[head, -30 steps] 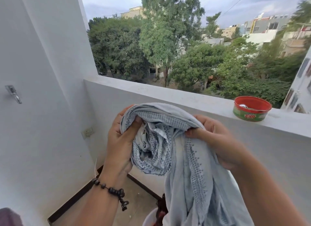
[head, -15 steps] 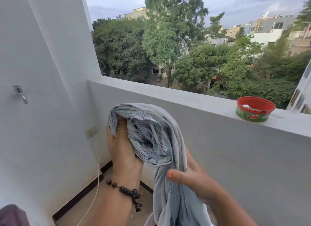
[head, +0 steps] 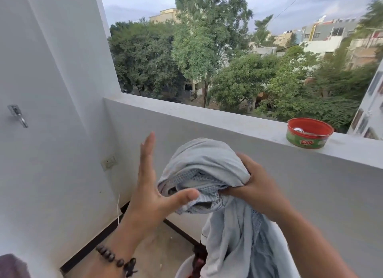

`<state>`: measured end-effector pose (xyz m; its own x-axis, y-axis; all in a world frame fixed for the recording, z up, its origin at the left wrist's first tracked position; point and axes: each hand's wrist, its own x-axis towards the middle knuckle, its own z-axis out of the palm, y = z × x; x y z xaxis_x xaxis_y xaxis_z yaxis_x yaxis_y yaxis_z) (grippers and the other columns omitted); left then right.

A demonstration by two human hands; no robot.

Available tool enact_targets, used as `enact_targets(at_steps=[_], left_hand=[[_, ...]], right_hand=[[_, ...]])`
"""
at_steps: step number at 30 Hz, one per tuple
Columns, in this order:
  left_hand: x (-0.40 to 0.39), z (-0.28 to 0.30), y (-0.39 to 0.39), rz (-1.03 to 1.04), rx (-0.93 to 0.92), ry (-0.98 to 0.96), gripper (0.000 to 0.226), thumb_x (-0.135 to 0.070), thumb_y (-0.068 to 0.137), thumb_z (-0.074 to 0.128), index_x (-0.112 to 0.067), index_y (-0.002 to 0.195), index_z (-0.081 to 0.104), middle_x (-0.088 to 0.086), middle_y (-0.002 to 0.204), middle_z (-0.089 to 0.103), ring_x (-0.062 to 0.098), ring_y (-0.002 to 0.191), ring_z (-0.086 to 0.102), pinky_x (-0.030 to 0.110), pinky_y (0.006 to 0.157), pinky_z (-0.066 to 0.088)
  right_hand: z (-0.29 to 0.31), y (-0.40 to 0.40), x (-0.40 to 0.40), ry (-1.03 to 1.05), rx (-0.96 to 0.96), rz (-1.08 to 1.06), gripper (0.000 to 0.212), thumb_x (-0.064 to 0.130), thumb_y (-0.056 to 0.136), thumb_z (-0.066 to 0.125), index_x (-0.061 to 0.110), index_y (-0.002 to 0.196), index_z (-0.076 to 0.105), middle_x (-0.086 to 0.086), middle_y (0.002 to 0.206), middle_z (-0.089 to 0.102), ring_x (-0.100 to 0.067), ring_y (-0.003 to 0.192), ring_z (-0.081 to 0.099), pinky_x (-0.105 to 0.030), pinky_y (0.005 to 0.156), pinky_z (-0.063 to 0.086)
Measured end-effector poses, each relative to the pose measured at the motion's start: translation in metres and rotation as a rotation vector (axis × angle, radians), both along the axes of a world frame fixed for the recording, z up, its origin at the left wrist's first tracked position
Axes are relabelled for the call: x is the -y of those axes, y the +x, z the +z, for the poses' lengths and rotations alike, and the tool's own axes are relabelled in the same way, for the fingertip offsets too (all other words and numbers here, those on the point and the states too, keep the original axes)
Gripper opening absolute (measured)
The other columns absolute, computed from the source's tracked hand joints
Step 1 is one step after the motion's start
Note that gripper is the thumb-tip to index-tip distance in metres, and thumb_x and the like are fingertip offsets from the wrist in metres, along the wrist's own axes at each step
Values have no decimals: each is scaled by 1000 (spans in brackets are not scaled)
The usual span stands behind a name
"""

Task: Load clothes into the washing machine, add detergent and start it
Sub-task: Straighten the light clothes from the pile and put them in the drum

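The garment's lower end runs off the bottom edge, over a white tub (head: 184, 267) barely in view. A white balcony parapet (head: 207, 116) carries a red-rimmed tin (head: 308, 135), trees beyond. The right hand (head: 255, 186) clutches the bunched pale-blue garment (head: 207, 170) mid-air before the parapet; the left hand (head: 149, 197) is raised beside it, fingers straight and spread, thumb just in front of the cloth.

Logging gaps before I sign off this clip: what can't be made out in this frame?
- Washing machine: nowhere in the head view.
- Right hand fingers: buried in the grey cloth it grips.
- White basket: cut by the bottom edge, covered by the hanging cloth; contents unclear.
- Red Exo tub on the ledge: contents too small to identify.
- Maroon object: cut off at the bottom-left corner.
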<state>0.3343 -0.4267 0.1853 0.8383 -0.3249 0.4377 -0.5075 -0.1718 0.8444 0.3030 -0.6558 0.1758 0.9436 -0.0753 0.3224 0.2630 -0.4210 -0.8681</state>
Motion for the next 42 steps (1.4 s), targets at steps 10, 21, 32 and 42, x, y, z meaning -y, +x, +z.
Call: enact_targets(at_steps=[10,21,32,42], left_hand=[[21,26,6,-27,272,949,131,-50,68,76,-52,139,-34,-19,117,59,11,114,58,67,116,1],[3,7,30,-55,-65,-276,87,-27,54,83,-33,134,50,-1,110,71,18,98,69,33,82,59],[33,-16,31,-13,-509,-972,82,-17,65,79,-4,140,48,29,138,52,46,127,51,66,103,40],[-17,4,21,-198,-326,-33,130,-71,37,85,-67,142,8,-25,159,13,-13,139,27,23,106,43]], right_hand=[[17,3,-15,-516,9,155,79,24,67,83,41,135,45,17,120,54,-2,108,53,-24,92,44],[-15,-3,2,34,-173,326,115,45,54,91,49,145,21,24,141,44,-2,131,46,-38,111,41],[-31,6,-28,366,-106,187,97,27,55,91,33,138,42,7,124,64,-11,112,64,-28,89,54],[-11,4,1,-3,-27,-28,68,4,63,84,45,110,56,24,94,67,7,86,62,-12,64,49]])
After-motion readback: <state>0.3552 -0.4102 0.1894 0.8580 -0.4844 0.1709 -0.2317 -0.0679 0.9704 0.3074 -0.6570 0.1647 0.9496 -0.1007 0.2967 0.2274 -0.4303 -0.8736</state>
